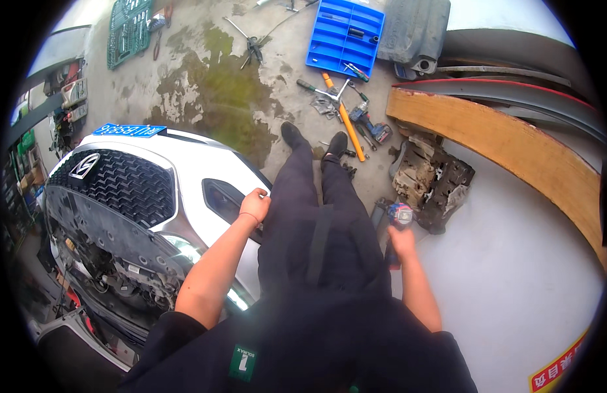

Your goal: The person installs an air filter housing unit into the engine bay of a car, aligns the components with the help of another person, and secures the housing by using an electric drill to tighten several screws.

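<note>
Nearest, at six o'clock, is the person's dark shirt. The right hand, at four o'clock, is wrapped around a blue-and-red power tool at three, near a grimy metal part. The left hand, at nine, is half curled beside a white car; whether it pinches anything cannot be told. Toward twelve lies a blue tray.
</note>
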